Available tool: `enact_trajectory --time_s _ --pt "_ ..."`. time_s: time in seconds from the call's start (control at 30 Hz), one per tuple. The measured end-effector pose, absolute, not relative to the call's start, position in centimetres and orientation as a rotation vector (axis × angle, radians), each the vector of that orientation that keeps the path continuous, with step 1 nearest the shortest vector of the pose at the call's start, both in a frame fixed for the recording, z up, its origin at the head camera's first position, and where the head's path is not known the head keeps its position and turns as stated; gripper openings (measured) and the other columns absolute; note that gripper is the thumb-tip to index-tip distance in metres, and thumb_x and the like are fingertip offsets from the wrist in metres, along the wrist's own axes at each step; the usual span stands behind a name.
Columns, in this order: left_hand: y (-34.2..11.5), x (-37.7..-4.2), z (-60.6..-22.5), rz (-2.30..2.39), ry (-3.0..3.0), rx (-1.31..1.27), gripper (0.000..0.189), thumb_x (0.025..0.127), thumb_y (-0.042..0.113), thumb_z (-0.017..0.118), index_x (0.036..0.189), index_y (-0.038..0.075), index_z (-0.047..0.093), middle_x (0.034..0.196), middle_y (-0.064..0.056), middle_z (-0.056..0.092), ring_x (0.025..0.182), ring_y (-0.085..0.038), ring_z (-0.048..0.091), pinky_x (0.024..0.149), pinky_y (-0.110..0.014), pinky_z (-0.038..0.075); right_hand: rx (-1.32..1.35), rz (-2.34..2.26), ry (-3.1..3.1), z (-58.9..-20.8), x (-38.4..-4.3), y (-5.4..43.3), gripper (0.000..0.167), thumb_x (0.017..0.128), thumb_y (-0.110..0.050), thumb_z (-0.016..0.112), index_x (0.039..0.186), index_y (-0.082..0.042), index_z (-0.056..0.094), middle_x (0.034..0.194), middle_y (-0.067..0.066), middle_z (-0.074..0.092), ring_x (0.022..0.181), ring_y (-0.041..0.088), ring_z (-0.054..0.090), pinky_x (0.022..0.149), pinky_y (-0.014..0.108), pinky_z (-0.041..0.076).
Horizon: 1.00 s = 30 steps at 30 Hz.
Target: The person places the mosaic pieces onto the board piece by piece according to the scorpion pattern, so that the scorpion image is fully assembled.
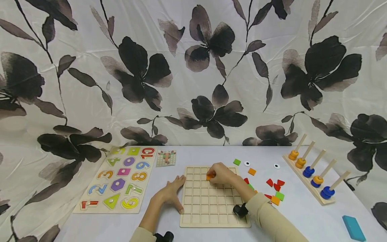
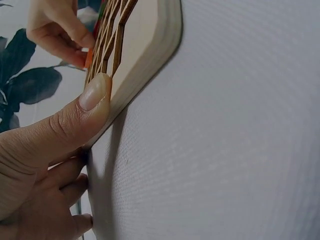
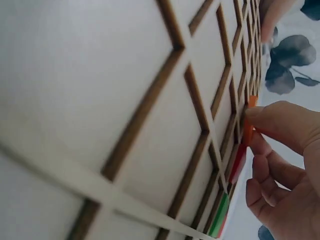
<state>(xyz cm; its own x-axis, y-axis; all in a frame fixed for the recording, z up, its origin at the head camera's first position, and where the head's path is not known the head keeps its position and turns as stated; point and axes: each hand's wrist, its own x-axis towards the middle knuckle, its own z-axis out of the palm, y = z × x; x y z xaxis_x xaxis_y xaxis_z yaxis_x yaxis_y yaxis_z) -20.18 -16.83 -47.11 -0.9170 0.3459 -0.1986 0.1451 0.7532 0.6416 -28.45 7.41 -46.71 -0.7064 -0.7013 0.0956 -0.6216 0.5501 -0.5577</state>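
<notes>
A wooden grid board [image 1: 208, 205] lies on the table between both hands. My right hand [image 1: 222, 173] pinches an orange square tile [image 3: 249, 122] between thumb and fingers at the board's upper middle cells. In the right wrist view a red piece [image 3: 238, 163] and a green piece [image 3: 219, 215] appear beyond the grid lines; whether they lie on the board I cannot tell. With its fingers spread, my left hand [image 1: 170, 194] rests against the board's left side. Its thumb [image 2: 92, 97] touches the board's edge in the left wrist view.
Right of the board lie loose red pieces [image 1: 276, 187], green squares [image 1: 279, 196], orange squares [image 1: 252, 171] and white round pieces [image 1: 247, 163]. A peg stacker [image 1: 311, 185] and blue block [image 1: 353, 228] stand farther right. Leftward are a number puzzle [image 1: 116, 179] and pattern card [image 1: 166, 158].
</notes>
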Motion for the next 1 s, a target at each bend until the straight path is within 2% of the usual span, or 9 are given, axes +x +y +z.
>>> enact_trajectory --time_s 0.1,0.17,0.73,0.83,1.0 --pt "-16.82 -20.21 -47.11 0.924 2.651 0.382 0.117 0.044 0.008 0.092 0.142 -0.008 0.031 0.15 -0.025 0.024 0.139 -0.044 0.015 0.11 -0.065 0.007 -1.182 -0.856 2.625 -46.51 -28.52 7.67 0.018 0.075 0.004 0.07 0.093 0.005 0.073 0.079 0.01 0.069 0.06 0.005 0.044 0.053 0.018 0.04" --pt "-16.84 -20.24 -47.12 0.915 2.653 0.379 0.116 0.044 0.007 0.092 0.142 -0.007 0.031 0.151 -0.025 0.024 0.139 -0.045 0.015 0.109 -0.066 0.007 -1.182 -0.838 2.618 -46.45 -28.53 7.86 0.017 0.075 0.004 0.07 0.092 0.005 0.073 0.078 0.009 0.069 0.059 0.003 0.044 0.052 0.016 0.039" --pt "-17.01 -20.43 -47.31 0.909 2.645 0.388 0.118 0.044 0.01 0.092 0.143 -0.007 0.03 0.151 -0.024 0.023 0.14 -0.043 0.014 0.11 -0.064 0.007 -1.143 -0.884 2.675 -46.8 -28.78 7.65 0.017 0.076 -0.005 0.076 0.091 0.002 0.074 0.086 0.009 0.072 0.072 0.013 0.059 0.062 0.021 0.048" --pt "-17.0 -20.39 -47.33 0.918 2.643 0.392 0.118 0.044 0.01 0.092 0.143 -0.007 0.03 0.151 -0.024 0.023 0.14 -0.043 0.015 0.11 -0.064 0.007 -1.141 -0.904 2.681 -46.72 -28.87 7.45 0.018 0.075 -0.003 0.075 0.092 0.003 0.074 0.088 0.011 0.072 0.074 0.016 0.06 0.063 0.022 0.048" --pt "-17.01 -20.5 -47.37 0.919 2.637 0.407 0.118 0.044 0.01 0.092 0.143 -0.008 0.03 0.151 -0.025 0.023 0.14 -0.043 0.014 0.11 -0.063 0.006 -1.098 -0.884 2.688 -46.56 -28.92 7.24 0.019 0.075 -0.003 0.075 0.094 0.003 0.074 0.089 0.011 0.072 0.071 0.014 0.058 0.061 0.018 0.045"
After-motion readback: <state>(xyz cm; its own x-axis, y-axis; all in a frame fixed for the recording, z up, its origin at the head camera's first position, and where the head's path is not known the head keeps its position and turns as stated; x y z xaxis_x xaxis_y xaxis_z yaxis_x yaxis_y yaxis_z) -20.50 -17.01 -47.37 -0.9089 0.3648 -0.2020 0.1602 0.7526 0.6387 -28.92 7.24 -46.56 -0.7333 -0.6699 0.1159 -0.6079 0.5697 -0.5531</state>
